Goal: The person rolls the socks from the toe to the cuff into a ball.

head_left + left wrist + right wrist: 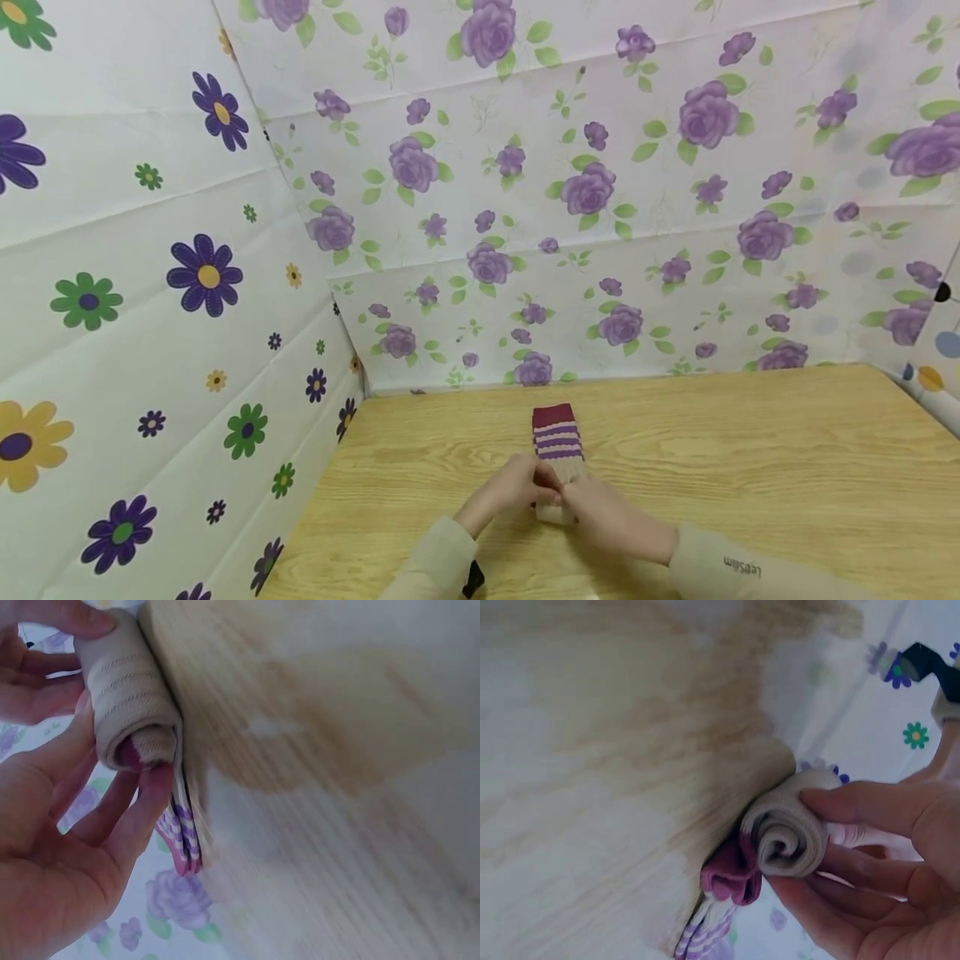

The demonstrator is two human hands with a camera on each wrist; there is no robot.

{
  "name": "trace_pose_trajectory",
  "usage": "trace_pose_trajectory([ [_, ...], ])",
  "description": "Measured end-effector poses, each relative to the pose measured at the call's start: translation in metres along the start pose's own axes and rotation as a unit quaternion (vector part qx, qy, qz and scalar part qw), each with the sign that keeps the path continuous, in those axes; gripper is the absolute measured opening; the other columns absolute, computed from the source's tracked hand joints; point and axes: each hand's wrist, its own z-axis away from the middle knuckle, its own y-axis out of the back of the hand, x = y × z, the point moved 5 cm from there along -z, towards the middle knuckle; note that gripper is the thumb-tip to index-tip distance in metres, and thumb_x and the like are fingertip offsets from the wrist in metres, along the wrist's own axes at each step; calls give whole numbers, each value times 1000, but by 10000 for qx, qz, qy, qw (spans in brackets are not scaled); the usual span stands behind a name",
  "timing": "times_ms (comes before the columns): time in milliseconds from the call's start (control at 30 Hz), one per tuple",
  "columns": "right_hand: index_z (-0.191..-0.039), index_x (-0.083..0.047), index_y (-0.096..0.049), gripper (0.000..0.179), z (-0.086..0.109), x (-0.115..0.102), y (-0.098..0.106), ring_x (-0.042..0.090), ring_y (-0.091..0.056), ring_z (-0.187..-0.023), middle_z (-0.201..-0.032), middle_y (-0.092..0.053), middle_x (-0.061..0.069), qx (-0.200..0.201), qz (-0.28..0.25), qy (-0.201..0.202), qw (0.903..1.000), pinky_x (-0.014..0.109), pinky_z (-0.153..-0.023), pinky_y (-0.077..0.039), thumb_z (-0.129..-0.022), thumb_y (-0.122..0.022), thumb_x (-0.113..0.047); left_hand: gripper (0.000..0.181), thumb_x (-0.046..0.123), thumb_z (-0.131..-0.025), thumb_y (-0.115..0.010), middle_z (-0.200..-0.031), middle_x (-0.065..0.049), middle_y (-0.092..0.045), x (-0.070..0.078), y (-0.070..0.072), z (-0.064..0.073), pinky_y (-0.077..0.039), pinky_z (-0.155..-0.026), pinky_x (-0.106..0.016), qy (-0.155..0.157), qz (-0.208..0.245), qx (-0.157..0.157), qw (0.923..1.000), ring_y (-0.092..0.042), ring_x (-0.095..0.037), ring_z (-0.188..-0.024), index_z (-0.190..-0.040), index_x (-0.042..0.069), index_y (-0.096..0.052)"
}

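A pair of beige socks [558, 442] with purple stripes and maroon ends lies lengthwise on the table. The near part is wound into a thick beige roll [131, 686], while the striped part stretches flat toward the far side. My left hand [517, 487] grips one end of this roll between thumb and fingers. At the other end my right hand [885, 877] holds it, thumb on top and fingers beneath. Its spiral end shows in the right wrist view, beside a maroon heel patch [731, 874]. In the head view the hands cover much of the roll.
The wood-grain table [712, 450] spreads out on both sides of the socks. A sheet with purple roses [588, 192] hangs behind it, and a daisy-print sheet [150, 350] at the left. A black strap piece [473, 578] shows by the left sleeve.
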Motion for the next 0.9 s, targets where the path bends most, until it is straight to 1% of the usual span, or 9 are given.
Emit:
trace_pose_trajectory([
  [133,-85,-3,-66,27,-3,5,2,8,-43,-68,-74,-58,2,49,-111,82,9999,22,-59,-40,-65,-65,14,3,11,-84,-74,-76,4,-71,7,0,1,-47,-59,-15,-325,-342,280,9985,-55,2,-66,-82,8,-74],
  [267,-74,-7,-58,24,-7,7,3,7,-37,-67,-67,-46,-3,96,-76,381,9992,21,-59,-35,-63,-65,13,8,9,-85,-73,-73,2,-70,17,-1,3,-44,-58,-12,-627,-983,472,9921,-51,4,-63,-76,7,-72],
  [400,-73,-8,-52,25,-10,8,6,6,-31,-65,-66,-37,-6,67,-181,638,9978,19,-60,-29,-65,-62,13,8,9,-88,-69,-78,1,-71,23,-4,6,-43,-59,-11,-846,-1794,420,9792,-51,4,-64,-83,7,-75],
  [500,-72,-5,-50,20,-15,11,8,4,-28,-63,-67,-32,-9,-51,-506,687,9963,17,-58,-26,-71,-62,11,11,10,-92,-65,-82,2,-72,27,-5,7,-43,-60,-11,-976,-2251,306,9689,-52,4,-65,-89,9,-76],
  [567,-63,-5,-45,25,-19,13,8,1,-23,-58,-62,-25,-11,-135,-757,698,9946,15,-53,-21,-74,-63,9,14,10,-93,-63,-76,4,-70,27,-6,7,-40,-56,-11,-985,-2284,201,9684,-48,4,-61,-87,9,-75],
  [633,-58,-7,-38,34,-21,15,9,0,-18,-55,-61,-19,-13,-231,-1003,638,9926,14,-50,-17,-74,-63,10,19,9,-94,-61,-65,7,-61,28,-7,7,-35,-51,-11,-971,-2265,86,9691,-41,3,-55,-78,10,-71],
  [700,-55,-9,-35,39,-22,16,11,-1,-14,-52,-57,-15,-14,-268,-1020,577,9927,14,-47,-13,-72,-65,10,23,9,-93,-61,-56,10,-48,28,-8,8,-29,-47,-13,-958,-2220,-57,9703,-33,1,-50,-71,12,-65],
  [800,-54,-11,-35,40,-23,19,13,0,-13,-52,-56,-15,-14,-379,-924,411,9942,15,-47,-13,-68,-65,13,27,8,-90,-63,-53,10,-32,29,-9,8,-23,-45,-14,-996,-2251,-206,9690,-25,0,-47,-65,12,-55],
  [900,-53,-9,-38,38,-25,19,15,0,-14,-51,-53,-17,-14,-488,-952,340,9937,14,-46,-13,-68,-65,13,25,8,-86,-67,-54,10,-33,29,-9,9,-24,-47,-13,-1084,-2380,-239,9649,-27,0,-50,-65,10,-56],
])
